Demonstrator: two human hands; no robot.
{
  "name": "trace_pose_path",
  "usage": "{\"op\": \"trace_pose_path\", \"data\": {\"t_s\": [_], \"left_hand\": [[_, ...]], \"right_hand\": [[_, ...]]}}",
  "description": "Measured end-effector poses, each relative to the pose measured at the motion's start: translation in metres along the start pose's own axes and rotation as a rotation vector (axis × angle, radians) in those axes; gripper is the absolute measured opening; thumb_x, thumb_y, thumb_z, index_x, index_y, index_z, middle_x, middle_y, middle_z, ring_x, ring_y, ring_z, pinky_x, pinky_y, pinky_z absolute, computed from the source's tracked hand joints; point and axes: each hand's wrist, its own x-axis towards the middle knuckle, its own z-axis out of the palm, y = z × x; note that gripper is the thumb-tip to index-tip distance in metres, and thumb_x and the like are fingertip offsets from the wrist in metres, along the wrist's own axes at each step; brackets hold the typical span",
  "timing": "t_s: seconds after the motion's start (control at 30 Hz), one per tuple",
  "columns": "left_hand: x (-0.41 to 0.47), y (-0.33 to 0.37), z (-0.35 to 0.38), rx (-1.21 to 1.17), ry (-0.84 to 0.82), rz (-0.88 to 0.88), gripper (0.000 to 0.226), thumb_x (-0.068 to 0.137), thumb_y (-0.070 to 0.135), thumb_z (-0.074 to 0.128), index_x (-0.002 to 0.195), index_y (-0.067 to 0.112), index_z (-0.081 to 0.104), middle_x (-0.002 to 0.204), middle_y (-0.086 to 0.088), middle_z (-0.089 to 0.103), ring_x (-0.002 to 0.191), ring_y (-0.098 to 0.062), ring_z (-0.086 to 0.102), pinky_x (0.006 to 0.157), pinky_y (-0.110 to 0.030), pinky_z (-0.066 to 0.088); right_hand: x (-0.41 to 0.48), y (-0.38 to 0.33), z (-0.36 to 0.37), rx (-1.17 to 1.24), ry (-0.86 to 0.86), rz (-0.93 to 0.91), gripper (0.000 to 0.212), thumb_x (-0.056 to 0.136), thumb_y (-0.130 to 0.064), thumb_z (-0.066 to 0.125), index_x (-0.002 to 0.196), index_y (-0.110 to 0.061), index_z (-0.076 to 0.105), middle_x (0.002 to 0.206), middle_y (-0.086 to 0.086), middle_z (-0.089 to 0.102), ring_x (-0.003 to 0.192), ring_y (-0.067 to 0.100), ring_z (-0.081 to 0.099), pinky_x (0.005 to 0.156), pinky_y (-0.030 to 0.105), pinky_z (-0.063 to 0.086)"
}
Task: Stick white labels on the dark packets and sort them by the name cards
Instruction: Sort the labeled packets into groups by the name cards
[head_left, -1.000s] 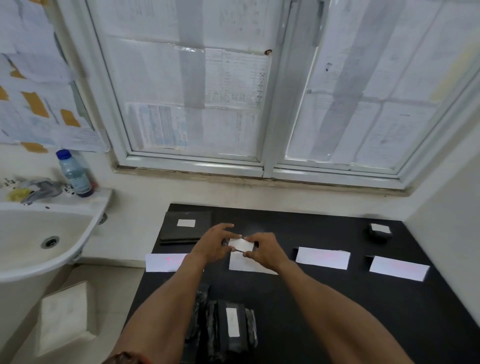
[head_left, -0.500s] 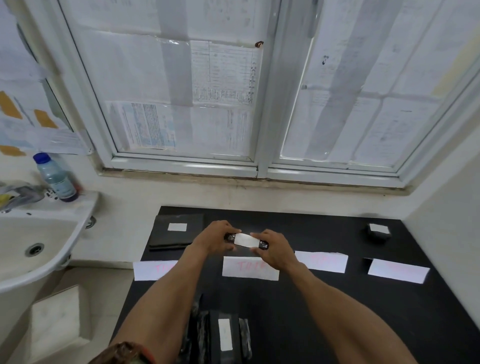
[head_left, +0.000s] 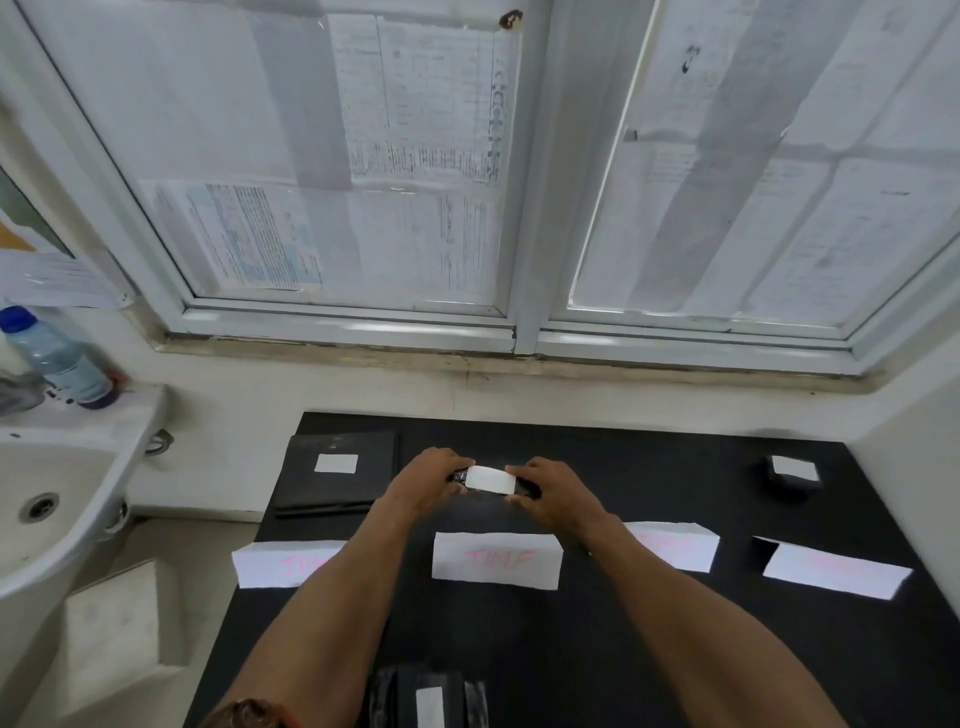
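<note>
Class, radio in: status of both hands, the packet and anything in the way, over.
Left hand and right hand both gripping one dark packet, white label on top. Held beyond the middle name card. Nothing blocking that spot.

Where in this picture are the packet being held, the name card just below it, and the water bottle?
held packet (head_left: 490, 478), head view, on its white label
middle name card (head_left: 497, 561), head view, centre of the card
water bottle (head_left: 58, 358), head view, on its clear body
</note>
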Motion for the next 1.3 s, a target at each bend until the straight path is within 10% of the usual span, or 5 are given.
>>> {"op": "trace_pose_path", "data": {"t_s": [0.67,0.9,1.3], "left_hand": [[0.089,-0.040,0.096,-0.010,-0.116,-0.325,0.041,0.091,0.021,0.058,0.131,0.020,0.052,0.131,-0.005,0.049,0.122,-0.024,0.046,0.095,-0.038,0.049],[0.068,-0.044,0.085,-0.005,-0.155,-0.309,0.073,0.088,0.021,0.062,0.150,0.026,0.024,0.154,-0.009,0.023,0.138,-0.031,0.031,0.108,-0.045,0.041],[-0.054,-0.042,0.047,0.001,-0.061,-0.412,0.055,0.089,0.023,0.060,0.140,0.019,0.042,0.141,-0.014,0.038,0.130,-0.033,0.041,0.103,-0.046,0.043]], "right_hand": [[0.084,0.071,0.091,-0.116,-0.163,0.251,0.050,0.096,-0.038,0.048,0.143,-0.023,0.038,0.144,0.006,0.036,0.135,0.024,0.030,0.104,0.040,0.041],[0.079,0.059,0.085,-0.037,-0.172,0.329,0.079,0.092,-0.042,0.053,0.153,-0.020,0.007,0.150,0.010,0.033,0.137,0.031,0.031,0.111,0.048,0.031],[0.012,-0.037,0.080,0.024,-0.002,0.288,0.061,0.093,-0.030,0.054,0.147,-0.019,0.029,0.145,0.014,0.040,0.134,0.032,0.035,0.106,0.046,0.035]]}}
